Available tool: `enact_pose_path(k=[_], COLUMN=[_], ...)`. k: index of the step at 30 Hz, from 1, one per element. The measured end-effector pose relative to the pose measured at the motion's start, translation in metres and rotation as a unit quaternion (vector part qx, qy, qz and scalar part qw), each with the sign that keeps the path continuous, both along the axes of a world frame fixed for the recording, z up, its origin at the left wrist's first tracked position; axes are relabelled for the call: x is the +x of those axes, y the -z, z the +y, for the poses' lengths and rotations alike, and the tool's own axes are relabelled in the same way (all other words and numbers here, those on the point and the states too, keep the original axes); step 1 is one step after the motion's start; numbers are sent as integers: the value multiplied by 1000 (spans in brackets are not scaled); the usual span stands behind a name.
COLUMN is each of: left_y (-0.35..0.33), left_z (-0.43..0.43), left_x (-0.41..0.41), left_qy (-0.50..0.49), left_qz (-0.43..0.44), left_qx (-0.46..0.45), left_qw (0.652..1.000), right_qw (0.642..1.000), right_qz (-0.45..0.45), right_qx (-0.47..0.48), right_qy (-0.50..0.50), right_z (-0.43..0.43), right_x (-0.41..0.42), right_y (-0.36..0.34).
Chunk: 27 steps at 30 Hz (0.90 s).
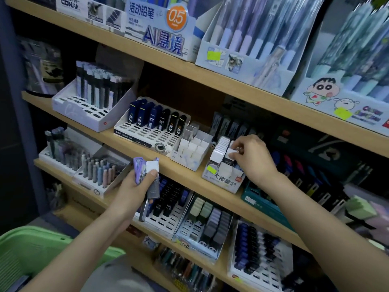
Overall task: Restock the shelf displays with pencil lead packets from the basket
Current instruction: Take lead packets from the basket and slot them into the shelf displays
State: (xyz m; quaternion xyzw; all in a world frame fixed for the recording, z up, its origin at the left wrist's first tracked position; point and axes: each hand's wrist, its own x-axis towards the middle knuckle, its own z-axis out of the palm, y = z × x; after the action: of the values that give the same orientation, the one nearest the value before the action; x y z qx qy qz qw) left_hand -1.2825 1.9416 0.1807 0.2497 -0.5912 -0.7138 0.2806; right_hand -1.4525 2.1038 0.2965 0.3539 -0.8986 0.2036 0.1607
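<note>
while the left hand (131, 193) grips a bundle of pencil lead packets (152, 166) in front of the middle shelf (185, 175), the right hand (253, 159) is further right and further in, at a white display box (223, 183) that stands on that shelf. seen from the head camera, the left fingers are curled round the bundle from behind and the thumb presses on its front. the bundle has purple packets on the left, one with a white cap in the middle and a grey one below the thumb, and a longer piece hangs down under the hand. the right hand's fingers and thumb pinch a single white-capped packet (231, 153) at the top of the display box, just beside the row of white caps (221, 145) that fills the box's left side. a yellow sticker sits on the box's front. left of the box stands a white divider box (192, 150), and further left a slotted tray (147, 133) holding dark blue and black packets upright. the green basket (31, 249) is at the near left, below the left forearm; what lies in it cannot be seen. below the left hand, on the lower shelf, another slotted tray (166, 220) holds black and blue packets.
</note>
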Motion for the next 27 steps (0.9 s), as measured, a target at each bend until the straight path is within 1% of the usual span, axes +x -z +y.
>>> enact_pose_path(k=[4,7,8,10,11,12,15,16,18,19,23,27], left_y=[-5,-9,-10,-12,-12,-12,-14,-14,-13,-13,-12,-13], left_z=[8,16,17,20,22,24,27,27,26,25,22,22], left_x=[-1,-1,-1,-1,0,0,4,6,8,10,15,16], left_qy=[13,22,22,20,23,28,35,39,48,50,44,42], left_qz=[7,15,17,22,23,22,23,24,25,24,14,24], left_qx=[6,3,4,2,4,6,5,3,-4,-8,-35,-22], left_qw=[1000,1000,1000,1000,999,999,999,999,999,998,998,999], right_qw=[999,997,997,997,995,994,974,965,950,946,946,941], right_qz=[7,36,52,67,53,21,-114,-142,-162,-168,-199,-238], right_qx=[40,62,39,-41,-63,-66,-6,26,71,76,21,-91], right_qy=[23,37,30,-13,-48,-89,-195,-218,-257,-268,-255,-223], right_z=[-2,-3,-3,-4,-6,-9,-21,-26,-35,-39,-47,-46], right_x=[2,10,17,36,47,59,87,90,91,90,90,98], right_y=[1,2,1,1,3,8,27,33,43,46,49,47])
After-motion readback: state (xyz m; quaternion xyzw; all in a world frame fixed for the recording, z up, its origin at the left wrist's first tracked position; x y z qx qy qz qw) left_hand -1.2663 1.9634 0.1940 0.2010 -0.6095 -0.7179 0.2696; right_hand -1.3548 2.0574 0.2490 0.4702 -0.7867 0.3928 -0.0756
